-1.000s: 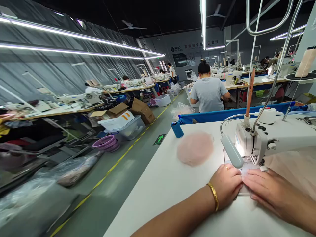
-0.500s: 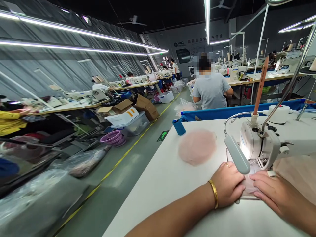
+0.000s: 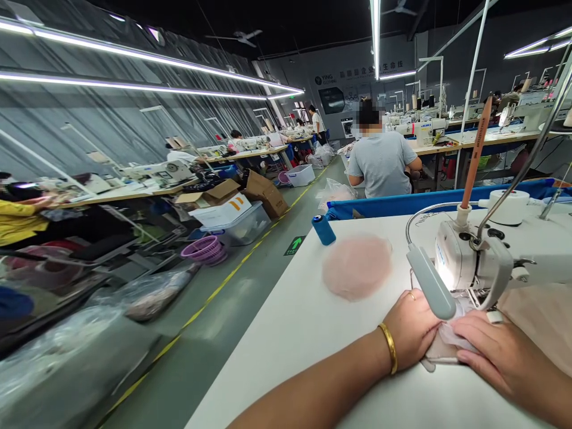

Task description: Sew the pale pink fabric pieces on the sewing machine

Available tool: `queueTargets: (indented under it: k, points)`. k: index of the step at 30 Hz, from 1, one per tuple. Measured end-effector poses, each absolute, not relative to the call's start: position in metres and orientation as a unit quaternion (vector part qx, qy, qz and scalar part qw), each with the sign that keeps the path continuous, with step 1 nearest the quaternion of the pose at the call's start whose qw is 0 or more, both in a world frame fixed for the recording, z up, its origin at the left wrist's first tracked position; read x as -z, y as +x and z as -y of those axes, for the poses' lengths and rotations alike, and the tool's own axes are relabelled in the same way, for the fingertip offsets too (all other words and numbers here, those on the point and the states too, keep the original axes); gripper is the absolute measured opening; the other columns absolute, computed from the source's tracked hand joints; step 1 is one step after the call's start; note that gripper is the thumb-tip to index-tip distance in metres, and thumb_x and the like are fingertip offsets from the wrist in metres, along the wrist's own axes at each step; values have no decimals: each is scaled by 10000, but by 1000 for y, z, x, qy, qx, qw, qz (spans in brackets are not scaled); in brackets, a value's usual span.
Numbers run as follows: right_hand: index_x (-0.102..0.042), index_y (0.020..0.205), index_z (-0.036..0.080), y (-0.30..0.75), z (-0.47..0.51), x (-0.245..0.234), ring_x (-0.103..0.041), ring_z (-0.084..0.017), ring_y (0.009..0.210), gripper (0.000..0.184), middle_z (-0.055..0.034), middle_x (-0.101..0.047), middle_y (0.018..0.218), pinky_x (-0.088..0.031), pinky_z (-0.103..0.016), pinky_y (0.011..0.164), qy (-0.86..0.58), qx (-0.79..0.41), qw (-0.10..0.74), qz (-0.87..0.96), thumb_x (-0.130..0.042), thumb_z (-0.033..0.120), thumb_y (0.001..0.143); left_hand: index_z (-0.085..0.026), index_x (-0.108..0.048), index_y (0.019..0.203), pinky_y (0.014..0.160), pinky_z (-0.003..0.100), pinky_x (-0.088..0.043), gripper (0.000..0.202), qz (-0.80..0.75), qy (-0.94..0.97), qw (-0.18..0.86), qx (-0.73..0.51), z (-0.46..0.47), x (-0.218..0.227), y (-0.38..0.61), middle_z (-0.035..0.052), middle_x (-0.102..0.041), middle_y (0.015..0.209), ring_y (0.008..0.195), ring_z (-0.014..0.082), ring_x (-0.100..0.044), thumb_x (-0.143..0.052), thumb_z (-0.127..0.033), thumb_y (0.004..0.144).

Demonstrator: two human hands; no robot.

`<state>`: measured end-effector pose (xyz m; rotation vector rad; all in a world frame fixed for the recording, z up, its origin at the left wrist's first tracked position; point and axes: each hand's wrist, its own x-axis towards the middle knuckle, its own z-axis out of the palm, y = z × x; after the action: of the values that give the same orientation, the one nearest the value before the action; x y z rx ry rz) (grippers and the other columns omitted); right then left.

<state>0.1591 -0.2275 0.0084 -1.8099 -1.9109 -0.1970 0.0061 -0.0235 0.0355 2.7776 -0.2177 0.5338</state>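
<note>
A piece of sheer pale fabric [image 3: 454, 338] lies bunched on the plate below the needle of a white sewing machine [image 3: 460, 253]. My left hand [image 3: 410, 330], with a gold bracelet at the wrist, is closed on its left edge, its fingertips partly behind the grey lamp [image 3: 431, 283]. From the right, my right hand [image 3: 485, 342] grips the same fabric between thumb and fingers, close to the presser foot. More thin beige fabric [image 3: 536, 316] spreads out beyond that hand. A round stack of pink sheer fabric [image 3: 357, 266] rests on the white table [image 3: 322, 345].
A blue thread cone [image 3: 323, 230] stands by the table's far left corner. Behind the machine sits a white thread cone [image 3: 506, 207]. A blue cloth trough [image 3: 384, 205] borders the far edge. A co-worker [image 3: 382, 161] sits ahead; boxes [image 3: 230, 220] line the aisle.
The sheer fabric between my hands has become raised and folded, showing more of the plate beneath. My left fingers have drawn slightly left; my right hand has shifted a little.
</note>
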Motion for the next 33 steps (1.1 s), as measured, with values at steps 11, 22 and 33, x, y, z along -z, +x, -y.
queueTargets:
  k: [11, 22, 33]
  points:
    - [-690, 1283, 268, 164, 232, -5, -721, -273, 1141, 270, -56, -763, 1303, -603, -396, 919, -651, 101, 210, 723, -636, 334, 1027, -205, -731, 976, 879, 358, -520, 190, 95, 968, 110, -202, 22, -25, 6, 78, -740, 1067, 999, 226, -660, -560, -255, 1041]
    - [-670, 1316, 246, 160, 232, -10, -721, -274, 1083, 292, -53, -778, 1254, -572, -426, 929, -646, 108, 198, 729, -621, 309, 1035, -208, -731, 926, 915, 378, -496, 199, 124, 968, 111, -187, 20, -26, 3, 39, -794, 1063, 981, 215, -681, -564, -241, 1028]
    - [-689, 1242, 203, 161, 228, -18, -729, -263, 1009, 236, -46, -803, 1183, -539, -406, 923, -618, 172, 197, 741, -590, 257, 1035, -200, -714, 954, 921, 382, -498, 144, 129, 972, 91, -174, 21, -28, 2, 41, -786, 1079, 996, 208, -693, -588, -233, 1014]
